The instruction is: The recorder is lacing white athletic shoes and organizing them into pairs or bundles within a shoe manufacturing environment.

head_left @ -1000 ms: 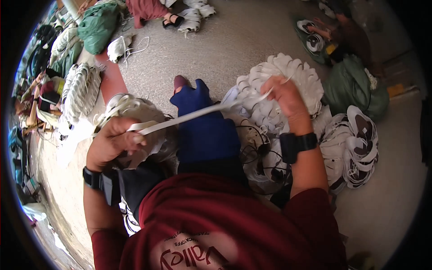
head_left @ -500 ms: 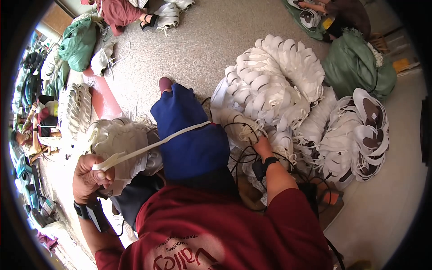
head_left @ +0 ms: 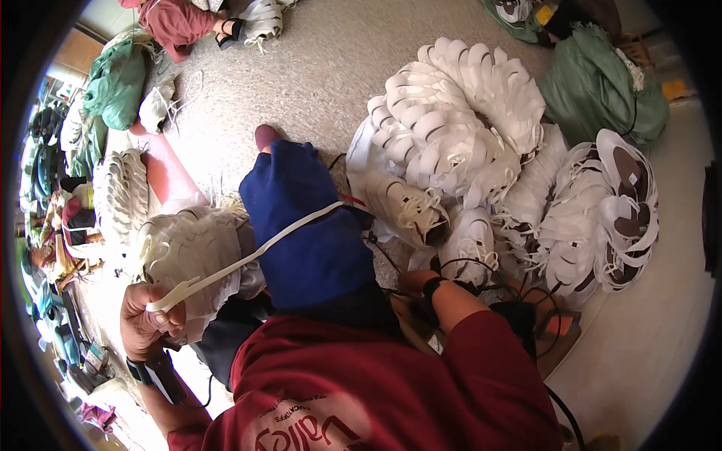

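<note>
My left hand (head_left: 154, 319) is closed on one end of a white strap (head_left: 248, 259). The strap stretches across the blue cloth (head_left: 308, 252) over my leg, and a bit of red shows near its far end. Low beside my right thigh is my right hand (head_left: 414, 283), its fingers hidden from view. Black cord (head_left: 538, 301) loops near that forearm. White shoe uppers (head_left: 395, 207) with loose laces lie just beyond the right hand. By my left hand rests another white bundle of shoe uppers (head_left: 192, 248).
Long curved stacks of white shoe uppers (head_left: 451, 113) cover the floor to the right, by a green sack (head_left: 602, 90). Another green sack (head_left: 116, 86) stands at the far left. A person in reddish clothing (head_left: 177, 26) sits at the back, beside more uppers.
My right hand has drawn back from the corded area by the uppers, down toward my thigh. The black cord has shifted down with it. My left hand still holds the strap.
</note>
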A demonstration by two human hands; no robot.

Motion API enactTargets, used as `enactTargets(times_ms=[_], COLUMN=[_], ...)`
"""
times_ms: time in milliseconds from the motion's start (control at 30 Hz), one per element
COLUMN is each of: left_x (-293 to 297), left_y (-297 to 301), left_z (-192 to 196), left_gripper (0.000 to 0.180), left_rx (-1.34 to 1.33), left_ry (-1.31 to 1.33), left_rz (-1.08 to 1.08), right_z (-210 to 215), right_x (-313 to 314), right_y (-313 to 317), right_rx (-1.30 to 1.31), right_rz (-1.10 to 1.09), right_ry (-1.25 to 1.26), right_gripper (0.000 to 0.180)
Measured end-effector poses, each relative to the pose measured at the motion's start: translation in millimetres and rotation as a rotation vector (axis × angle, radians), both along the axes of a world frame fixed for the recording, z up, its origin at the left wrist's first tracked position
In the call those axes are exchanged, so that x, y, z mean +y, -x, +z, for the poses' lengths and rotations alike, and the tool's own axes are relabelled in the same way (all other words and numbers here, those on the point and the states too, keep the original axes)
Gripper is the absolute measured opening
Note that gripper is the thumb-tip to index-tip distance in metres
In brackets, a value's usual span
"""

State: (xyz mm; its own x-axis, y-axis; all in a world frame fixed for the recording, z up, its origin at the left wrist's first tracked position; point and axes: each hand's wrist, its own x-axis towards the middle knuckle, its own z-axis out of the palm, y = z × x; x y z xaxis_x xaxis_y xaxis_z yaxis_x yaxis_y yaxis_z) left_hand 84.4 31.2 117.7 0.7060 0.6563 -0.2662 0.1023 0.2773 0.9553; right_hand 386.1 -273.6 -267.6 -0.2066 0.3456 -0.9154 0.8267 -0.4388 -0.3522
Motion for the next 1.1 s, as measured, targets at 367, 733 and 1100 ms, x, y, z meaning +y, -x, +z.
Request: enactTargets(times_ms=[367, 733, 1100], left_x=[1, 3, 25], left_y=[-3, 6, 15], left_z=[0, -6, -6], left_gripper=[0.033, 0.033, 0.017], left_rx=[0.037, 0.023, -0.100], left_ry=[0.011, -0.037, -0.286], left_rz=[-0.034, -0.068, -0.435], right_z=[37, 78, 50], right_x=[9, 3, -32], right_y=[-22, -6, -27], right_rx=[-0.400, -0.038, -0.379], right_rz=[-0.387, -0.086, -0.376], right_ry=[-0.225, 0.129, -0.178], right_gripper=[0.025, 0.025, 0.036])
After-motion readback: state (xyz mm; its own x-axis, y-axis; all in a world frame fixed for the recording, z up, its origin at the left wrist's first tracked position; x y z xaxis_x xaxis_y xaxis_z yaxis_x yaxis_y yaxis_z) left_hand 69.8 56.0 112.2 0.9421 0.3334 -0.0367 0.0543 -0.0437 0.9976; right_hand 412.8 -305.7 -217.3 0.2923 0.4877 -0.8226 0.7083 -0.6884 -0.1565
